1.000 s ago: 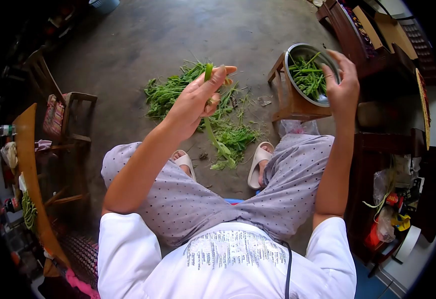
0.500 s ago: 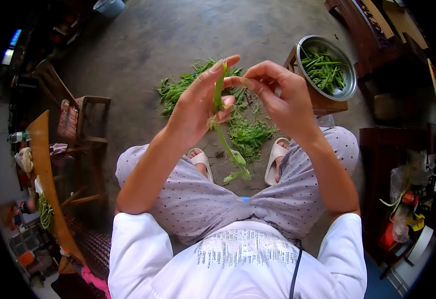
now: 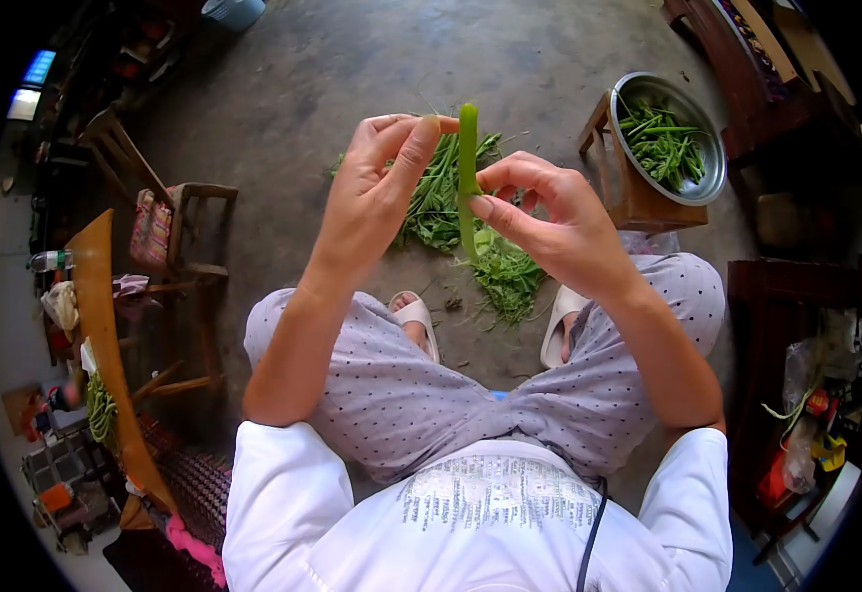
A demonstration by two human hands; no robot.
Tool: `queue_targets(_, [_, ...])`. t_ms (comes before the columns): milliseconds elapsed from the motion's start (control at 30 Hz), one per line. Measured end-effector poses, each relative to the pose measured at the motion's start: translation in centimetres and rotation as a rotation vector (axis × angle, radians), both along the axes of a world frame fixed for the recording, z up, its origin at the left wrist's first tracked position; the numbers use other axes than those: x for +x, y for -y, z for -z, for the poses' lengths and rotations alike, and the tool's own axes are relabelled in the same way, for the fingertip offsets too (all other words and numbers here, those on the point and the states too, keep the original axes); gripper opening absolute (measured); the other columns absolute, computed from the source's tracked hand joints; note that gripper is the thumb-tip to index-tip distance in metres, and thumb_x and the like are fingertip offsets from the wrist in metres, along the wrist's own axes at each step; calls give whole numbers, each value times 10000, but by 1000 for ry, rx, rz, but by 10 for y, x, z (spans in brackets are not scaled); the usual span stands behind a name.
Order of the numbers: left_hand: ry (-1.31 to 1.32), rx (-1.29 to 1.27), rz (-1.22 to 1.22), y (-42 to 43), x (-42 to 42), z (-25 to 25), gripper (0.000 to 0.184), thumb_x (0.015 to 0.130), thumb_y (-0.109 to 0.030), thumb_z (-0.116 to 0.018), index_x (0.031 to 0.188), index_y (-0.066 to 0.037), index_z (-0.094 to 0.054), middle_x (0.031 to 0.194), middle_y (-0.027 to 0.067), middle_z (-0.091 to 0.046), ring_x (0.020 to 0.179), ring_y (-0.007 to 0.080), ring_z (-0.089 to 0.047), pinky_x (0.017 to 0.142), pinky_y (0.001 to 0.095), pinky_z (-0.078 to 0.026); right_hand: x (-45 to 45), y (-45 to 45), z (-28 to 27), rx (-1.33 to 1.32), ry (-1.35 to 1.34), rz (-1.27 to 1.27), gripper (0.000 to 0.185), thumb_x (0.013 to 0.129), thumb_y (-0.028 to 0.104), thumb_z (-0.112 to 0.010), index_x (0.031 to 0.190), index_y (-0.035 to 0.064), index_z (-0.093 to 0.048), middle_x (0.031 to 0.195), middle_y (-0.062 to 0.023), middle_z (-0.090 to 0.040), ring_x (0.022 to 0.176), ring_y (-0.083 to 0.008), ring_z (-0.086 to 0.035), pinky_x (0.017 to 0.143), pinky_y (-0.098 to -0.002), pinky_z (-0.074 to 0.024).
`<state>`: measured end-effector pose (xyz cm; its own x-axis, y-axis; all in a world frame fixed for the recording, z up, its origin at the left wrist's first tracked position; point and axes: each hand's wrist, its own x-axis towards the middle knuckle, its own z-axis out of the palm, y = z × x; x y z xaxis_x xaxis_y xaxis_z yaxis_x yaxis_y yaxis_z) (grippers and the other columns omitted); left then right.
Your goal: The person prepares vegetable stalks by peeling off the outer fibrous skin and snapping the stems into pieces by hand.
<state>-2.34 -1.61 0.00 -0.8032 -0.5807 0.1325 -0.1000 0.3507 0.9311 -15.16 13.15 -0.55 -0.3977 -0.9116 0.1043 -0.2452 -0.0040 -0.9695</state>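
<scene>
A green stem (image 3: pixel 467 158) stands upright between my hands, its lower end over leafy scraps. My right hand (image 3: pixel 559 222) pinches it at mid-length between thumb and fingertips. My left hand (image 3: pixel 377 183) is beside its upper part, thumb and forefinger pressed together; what they pinch, if anything, is too small to make out. Below on the floor is a pile of leafy greens (image 3: pixel 438 202), partly hidden by my hands, with looser trimmings (image 3: pixel 512 281) nearer my feet. A metal basin (image 3: pixel 715 168) holding green stems (image 3: pixel 663 143) rests on a wooden stool (image 3: pixel 648 209) to the right.
A wooden chair (image 3: pixel 204 227) with a patterned cushion is at the left, beside a wooden table edge (image 3: pixel 115 345). A blue bucket (image 3: pixel 236 12) stands at the far left. Dark furniture (image 3: pixel 796 286) with bags and small items lines the right. My sandalled feet flank the trimmings.
My right hand came from the basin to the stem and now pinches it. My left hand has shifted from around the stem to its upper side. The stem's leafy lower piece no longer hangs visibly.
</scene>
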Motion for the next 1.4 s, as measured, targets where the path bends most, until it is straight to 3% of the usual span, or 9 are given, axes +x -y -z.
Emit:
queue_targets(200, [-31, 339, 206, -3, 6, -13, 275, 936, -282, -566, 1046, -50, -664, 880, 8, -646, 802, 63, -581, 755, 218, -465, 0, 2, 4, 20, 70, -112, 248, 844, 211, -660, 976, 2, -662, 846, -40, -616, 691, -95, -519, 597, -251, -417])
queue_targets(267, [-54, 441, 168, -3, 7, -12, 251, 929, -254, -578, 1033, -40, -658, 873, 13, -648, 775, 58, -594, 715, 198, -481, 2, 2, 3, 24, 243, -110, 242, 851, 213, -656, 969, 2, -656, 877, -35, -628, 715, -100, -529, 635, -257, -435])
queue_targets(367, [-83, 654, 107, 1, 8, -11, 232, 909, -227, -610, 1002, -19, -651, 861, 37, -655, 767, 81, -627, 682, 189, -517, 8, 3, 0, -155, 184, 102, 213, 855, 203, -652, 947, 10, -650, 894, -33, -637, 757, -111, -550, 679, -271, -446])
queue_targets(500, [-113, 874, 96, 1, 12, -8, 238, 898, -223, -624, 1002, -9, -635, 877, 64, -658, 802, 120, -656, 686, 201, -548, 2, -8, -5, -25, 36, 104, 173, 836, 174, -670, 882, 9, -654, 850, -43, -636, 793, -124, -572, 701, -288, -441])
queue_targets(600, [-122, 906, 109, 0, 14, -5, 237, 902, -220, -617, 1011, -10, -623, 890, 68, -656, 805, 131, -659, 718, 228, -553, 7, -8, -2, -63, 104, 94, 146, 824, 132, -677, 878, -4, -673, 816, -51, -633, 763, -121, -565, 674, -266, -438])
queue_targets(867, [-118, 608, 61, -16, 14, -2, 224, 929, -198, -575, 1044, -8, -604, 927, 74, -650, 834, 123, -648, 760, 252, -548, 7, -10, -5, 37, 232, 108, 132, 825, 97, -677, 890, -17, -694, 775, -50, -644, 696, -91, -561, 608, -237, -441])
queue_targets(1400, [-244, 305, 63, -27, 11, 2, 163, 889, -53, -609, 1018, 44, -584, 948, 63, -643, 841, 93, -612, 741, 223, -515, 5, -6, -5, -28, -126, 151, 94, 776, 105, -693, 806, 15, -692, 721, -64, -616, 652, -141, -562, 560, -276, -416])
